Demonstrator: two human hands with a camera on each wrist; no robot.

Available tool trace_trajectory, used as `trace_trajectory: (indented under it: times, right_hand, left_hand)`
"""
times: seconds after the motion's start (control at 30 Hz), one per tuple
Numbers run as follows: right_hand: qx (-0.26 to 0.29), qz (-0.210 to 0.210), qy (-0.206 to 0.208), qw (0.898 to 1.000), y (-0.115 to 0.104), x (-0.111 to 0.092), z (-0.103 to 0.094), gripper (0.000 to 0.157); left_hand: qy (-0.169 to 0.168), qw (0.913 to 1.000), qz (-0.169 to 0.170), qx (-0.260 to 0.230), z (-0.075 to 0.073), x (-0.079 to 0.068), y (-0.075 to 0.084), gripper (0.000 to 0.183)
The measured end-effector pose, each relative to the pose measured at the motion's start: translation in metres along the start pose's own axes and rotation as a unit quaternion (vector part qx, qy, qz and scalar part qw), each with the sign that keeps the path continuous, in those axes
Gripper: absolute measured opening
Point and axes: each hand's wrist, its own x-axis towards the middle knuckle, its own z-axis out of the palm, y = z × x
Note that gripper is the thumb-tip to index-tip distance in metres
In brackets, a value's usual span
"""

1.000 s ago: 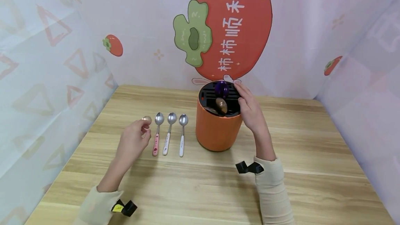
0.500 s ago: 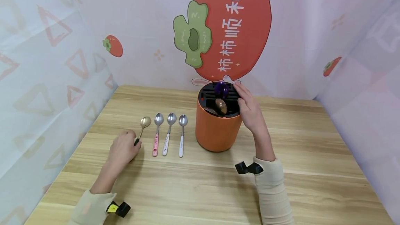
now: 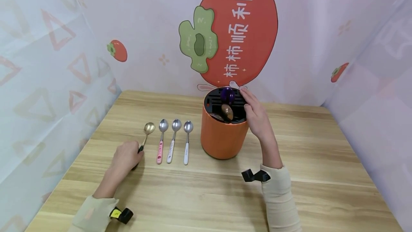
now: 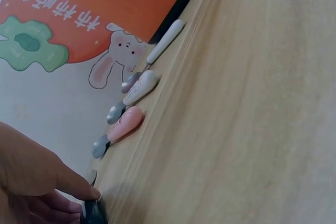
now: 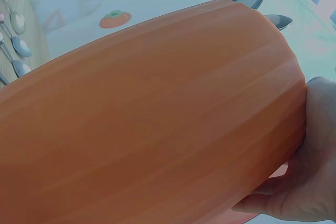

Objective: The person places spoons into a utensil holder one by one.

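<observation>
In the head view my left hand (image 3: 127,156) is at the left end of a row of spoons. It pinches the dark handle of a gold spoon (image 3: 149,128) lying on the wooden table; the left wrist view shows fingers on either side of that handle (image 4: 93,212). My right hand (image 3: 259,121) rests at the right rim of an orange utensil holder (image 3: 222,140), fingers extended along the edge. Out of its black slotted top stick a purple spoon bowl (image 3: 227,96) and a copper-coloured one (image 3: 227,112). The right wrist view has the right hand (image 5: 310,177) against the holder's ribbed side.
Right of the gold spoon lie a pink-handled spoon (image 3: 160,149) and two white-handled spoons, one nearer (image 3: 171,149) and one farther right (image 3: 186,151). Behind the table (image 3: 206,196) rises a printed backdrop (image 3: 145,71), with more sheeting at both sides.
My left hand has moved down and left from the gold spoon's upper end to its dark handle, uncovering the bowl. The right hand stays on the holder. The head view has shifted slightly.
</observation>
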Motion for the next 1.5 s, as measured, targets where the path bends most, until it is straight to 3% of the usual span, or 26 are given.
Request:
trace_trajectory:
  times: [0.17,0.37,0.53,0.87,1.03,1.27,1.5]
  right_hand:
    - [-0.002,-0.003,-0.001,1.0,0.0,0.0,0.0,0.051]
    - [-0.003,-0.006,-0.004,1.0,0.0,0.001,0.001,0.051]
    - [-0.007,-0.003,-0.003,1.0,0.001,0.0,0.0,0.052]
    - [-0.005,-0.001,-0.004,1.0,0.001,0.0,-0.001,0.051]
    - [-0.006,0.0,-0.004,1.0,0.001,0.0,0.0,0.051]
    - [-0.009,-0.001,0.0,1.0,0.001,0.0,0.0,0.051]
    - [-0.011,-0.004,0.003,1.0,0.001,0.0,0.0,0.051]
  left_hand:
    - [0.015,0.9996,0.022,-0.004,0.001,0.002,-0.002,0.034]
    - [0.014,0.9996,0.014,-0.022,0.002,0.004,-0.004,0.038]
    - [0.031,0.9989,0.02,-0.029,-0.001,0.005,0.0,0.041]
    - [0.058,0.9971,0.02,-0.044,-0.011,0.005,0.017,0.04]
    - [0.07,0.9955,0.012,-0.062,-0.013,0.005,0.024,0.027]
    - [0.129,0.9866,0.031,-0.095,-0.012,0.011,0.036,0.017]
    - [0.154,0.9792,0.03,-0.129,-0.014,0.012,0.053,0.019]
